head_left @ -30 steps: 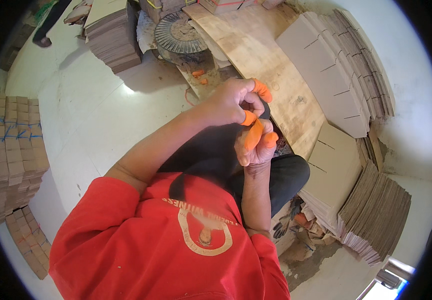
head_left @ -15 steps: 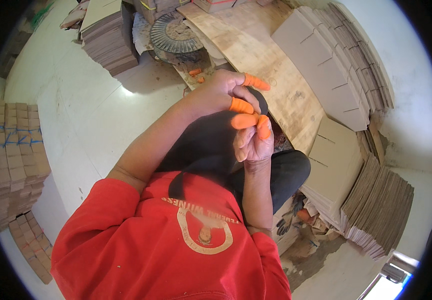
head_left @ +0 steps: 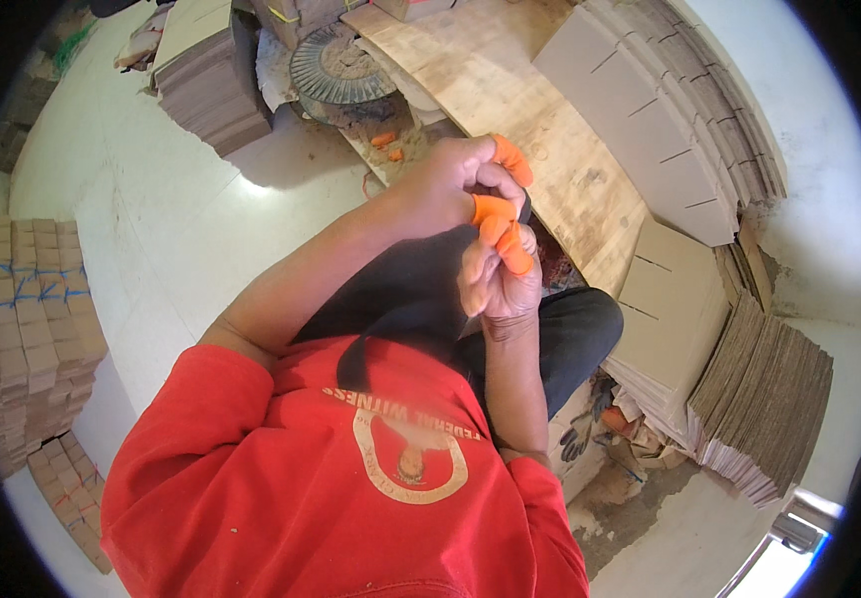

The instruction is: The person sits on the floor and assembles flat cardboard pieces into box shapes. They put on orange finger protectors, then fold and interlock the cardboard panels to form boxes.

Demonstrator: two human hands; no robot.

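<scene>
My hands are raised together in front of my chest, above my dark trousers. Orange rubber finger covers sit on several fingertips. My left hand [head_left: 445, 184] reaches in from the left, and its covered fingertips pinch the orange cover [head_left: 515, 249] on a finger of my right hand. My right hand [head_left: 495, 284] points upward with its fingers loosely bent and holds nothing else. What lies between the palms is hidden.
A worn wooden board [head_left: 560, 159] lies just beyond my hands. Stacks of flat cardboard stand at the right [head_left: 670, 110], lower right [head_left: 764, 399], far left [head_left: 31, 329] and top [head_left: 211, 85]. A round metal disc [head_left: 341, 65] and small orange pieces [head_left: 385, 140] lie on the floor.
Both hands have stayed together and shifted slightly. My left fingers have closed down over the covered finger of my right hand.
</scene>
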